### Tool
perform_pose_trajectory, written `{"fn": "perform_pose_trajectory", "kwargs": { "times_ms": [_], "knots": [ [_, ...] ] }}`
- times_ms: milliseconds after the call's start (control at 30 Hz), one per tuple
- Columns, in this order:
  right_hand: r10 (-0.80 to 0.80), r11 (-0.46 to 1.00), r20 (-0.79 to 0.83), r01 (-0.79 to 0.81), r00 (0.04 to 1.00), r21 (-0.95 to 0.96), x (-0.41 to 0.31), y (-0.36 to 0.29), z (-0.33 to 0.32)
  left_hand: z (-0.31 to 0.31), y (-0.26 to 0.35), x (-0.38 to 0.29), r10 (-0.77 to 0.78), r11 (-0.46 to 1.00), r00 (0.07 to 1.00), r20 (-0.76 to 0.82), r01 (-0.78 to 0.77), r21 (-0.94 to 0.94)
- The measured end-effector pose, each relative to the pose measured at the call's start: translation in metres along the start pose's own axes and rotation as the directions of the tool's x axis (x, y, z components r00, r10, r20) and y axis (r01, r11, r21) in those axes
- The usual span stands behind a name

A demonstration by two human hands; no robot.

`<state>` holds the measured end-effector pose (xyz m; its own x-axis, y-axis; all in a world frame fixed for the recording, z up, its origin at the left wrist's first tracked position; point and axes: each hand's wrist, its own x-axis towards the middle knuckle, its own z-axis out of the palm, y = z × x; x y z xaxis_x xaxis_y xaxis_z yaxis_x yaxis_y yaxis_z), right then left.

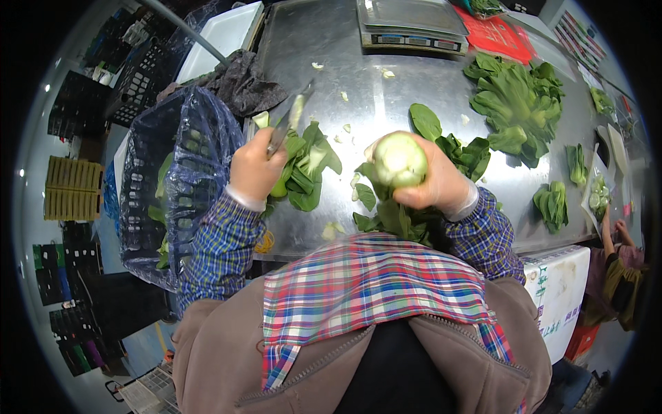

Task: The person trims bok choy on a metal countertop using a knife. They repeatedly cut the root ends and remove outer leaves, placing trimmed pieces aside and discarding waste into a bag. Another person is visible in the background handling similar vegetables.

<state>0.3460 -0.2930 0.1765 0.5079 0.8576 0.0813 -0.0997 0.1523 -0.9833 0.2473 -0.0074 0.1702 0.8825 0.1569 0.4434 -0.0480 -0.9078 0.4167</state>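
Note:
My left hand (257, 168), in a thin clear glove, is closed around a knife (282, 127) whose blade points up and away, with a pale strip of vegetable beside it. Loose green leaves and stalks (309, 173) lie on the steel table (331, 41) just right of that hand. My right hand (439, 173) grips a head of bok choy (401, 160), its pale base turned up towards me. Its leaves hang below towards my apron. More bok choy leaves (465, 155) show behind my right hand. Small pale trimmings (388, 74) are scattered over the tabletop.
At left stands a plastic-lined black crate (178, 191) holding some leaves, near a dark cloth (243, 83). A weighing scale (414, 26) sits at the back. Bok choy heads (522, 111) lie at right. Beyond them, another person's hands (613, 227) touch bagged greens (600, 194).

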Motion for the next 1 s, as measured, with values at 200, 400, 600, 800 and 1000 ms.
{"fn": "perform_pose_trajectory", "kwargs": {
  "times_ms": [200,400,600,800,1000],
  "knots": [
    [-0.025,0.974,-0.054,0.037,0.998,0.224,-0.003,0.012,-0.012,0.017,-0.027,-0.043,-0.178,0.983,0.979,0.098,0.182,-0.033],
    [0.175,0.622,-0.506,0.304,0.844,0.721,-0.019,0.036,-0.090,0.031,-0.035,-0.081,-0.635,0.596,0.644,0.427,0.759,-0.261],
    [0.201,0.590,-0.802,0.584,0.562,0.557,-0.063,0.037,-0.203,0.035,-0.044,-0.105,-0.628,0.542,0.638,0.445,0.769,-0.339],
    [0.176,0.614,-0.963,0.742,0.203,0.268,-0.070,-0.007,-0.315,0.043,-0.054,-0.104,-0.578,0.564,0.669,0.468,0.742,-0.363],
    [-0.005,0.685,-0.991,0.722,-0.137,-0.103,-0.088,-0.010,-0.372,0.049,-0.054,-0.110,-0.595,0.572,0.661,0.457,0.748,-0.337]
  ]
}}
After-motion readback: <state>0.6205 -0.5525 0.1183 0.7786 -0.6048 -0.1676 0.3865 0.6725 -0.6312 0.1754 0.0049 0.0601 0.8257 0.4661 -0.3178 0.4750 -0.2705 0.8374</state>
